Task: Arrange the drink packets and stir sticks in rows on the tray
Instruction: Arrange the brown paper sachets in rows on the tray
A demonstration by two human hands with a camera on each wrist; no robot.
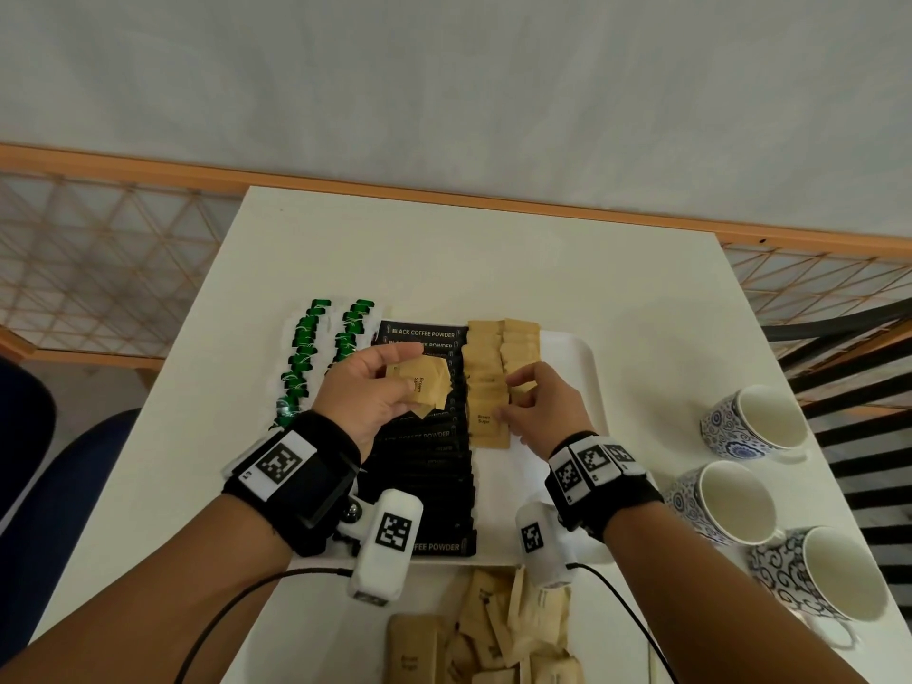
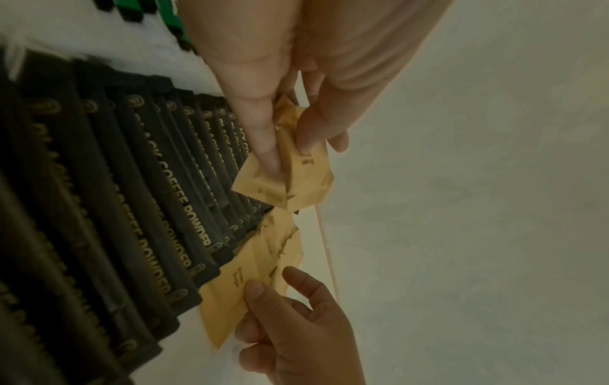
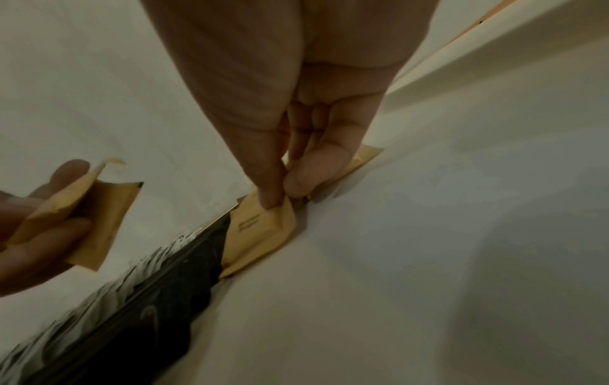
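Note:
On the white tray [image 1: 575, 382] lie two columns of green-topped stir sticks [image 1: 302, 355], a long row of black coffee powder packets [image 1: 429, 471] and two columns of brown sugar packets [image 1: 486, 387]. My left hand [image 1: 395, 375] hovers over the black row and grips a small stack of brown sugar packets [image 1: 427, 387], also seen in the left wrist view [image 2: 296, 182]. My right hand [image 1: 518, 394] pinches one brown sugar packet [image 3: 260, 234] between thumb and forefinger, low over the right sugar column. Its fingers hide that packet's far end.
A loose heap of brown sugar packets [image 1: 493, 639] lies on the table [image 1: 493, 259] at its near edge, below the tray. Three patterned mugs [image 1: 755, 422] stand in a line at the right. A dark slatted chair [image 1: 858, 387] is beyond them.

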